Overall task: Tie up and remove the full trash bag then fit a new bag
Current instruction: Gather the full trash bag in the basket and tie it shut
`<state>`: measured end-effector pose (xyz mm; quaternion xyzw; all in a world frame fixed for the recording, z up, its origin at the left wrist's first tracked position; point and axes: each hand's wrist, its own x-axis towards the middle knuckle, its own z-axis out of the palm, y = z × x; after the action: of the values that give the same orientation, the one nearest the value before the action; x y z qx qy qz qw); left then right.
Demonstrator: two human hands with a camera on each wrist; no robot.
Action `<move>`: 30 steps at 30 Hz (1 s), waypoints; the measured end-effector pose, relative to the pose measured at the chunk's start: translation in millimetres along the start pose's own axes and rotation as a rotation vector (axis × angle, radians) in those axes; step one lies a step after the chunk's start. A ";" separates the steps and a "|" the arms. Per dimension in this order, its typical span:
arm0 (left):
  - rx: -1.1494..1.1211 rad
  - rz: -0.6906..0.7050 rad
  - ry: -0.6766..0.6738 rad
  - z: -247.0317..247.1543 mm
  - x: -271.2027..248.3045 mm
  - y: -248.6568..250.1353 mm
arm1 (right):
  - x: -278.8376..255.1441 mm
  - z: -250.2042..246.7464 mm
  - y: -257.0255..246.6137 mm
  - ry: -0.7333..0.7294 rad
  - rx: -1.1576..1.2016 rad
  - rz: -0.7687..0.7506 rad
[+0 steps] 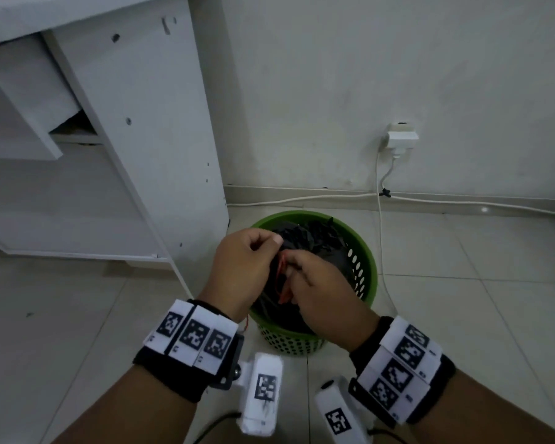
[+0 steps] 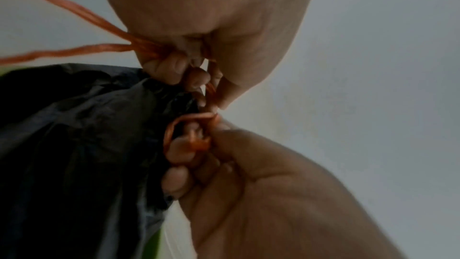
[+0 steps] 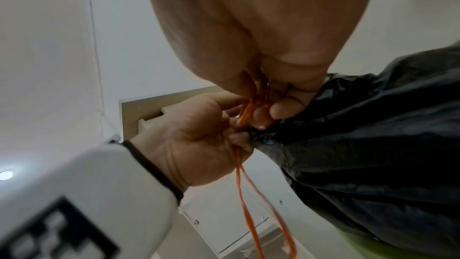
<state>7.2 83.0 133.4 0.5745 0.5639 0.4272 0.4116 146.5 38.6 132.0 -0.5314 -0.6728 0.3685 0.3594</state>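
A black trash bag (image 1: 321, 238) sits gathered at its neck inside a green perforated bin (image 1: 366, 267) on the floor. An orange drawstring (image 1: 282, 267) runs between my two hands above the bin. My left hand (image 1: 269, 248) pinches the strands; in the left wrist view its fingers (image 2: 174, 66) clamp the drawstring (image 2: 74, 11), whose free ends trail away. My right hand (image 1: 293, 267) grips a loop of the string, wound round its fingers (image 2: 181, 151) against the bag (image 2: 87, 135). In the right wrist view the bag's neck (image 3: 273, 137) lies between both hands, and the strands (image 3: 241, 194) hang down.
A white cabinet (image 1: 125, 139) stands just left of the bin. A wall socket with a plug (image 1: 401, 137) is behind it, and a white cable (image 1: 302, 198) runs along the skirting and down past the bin's right side. Pale floor tiles (image 1: 462, 283) surround it.
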 end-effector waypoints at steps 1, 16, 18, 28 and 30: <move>0.050 0.047 -0.010 1.0 -2.2 -2.6 | -0.9 1.8 2.4 0.008 -0.029 -0.029; -0.179 0.151 -0.343 -3.5 -16.9 -5.7 | 14.7 -1.8 7.3 0.069 -0.032 -0.025; -0.102 0.196 -0.226 -5.2 -12.6 -6.3 | 8.9 0.1 8.2 0.009 -0.043 -0.045; 0.307 0.421 -0.176 6.3 9.5 -24.9 | 2.4 0.6 20.9 0.275 0.037 0.036; 0.207 0.360 -0.288 13.7 1.0 -27.3 | 4.7 -1.0 21.6 0.339 0.076 0.094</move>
<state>12.2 84.8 103.3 0.7597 0.4289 0.3471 0.3441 156.3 46.9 114.0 -0.6026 -0.5627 0.3153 0.4699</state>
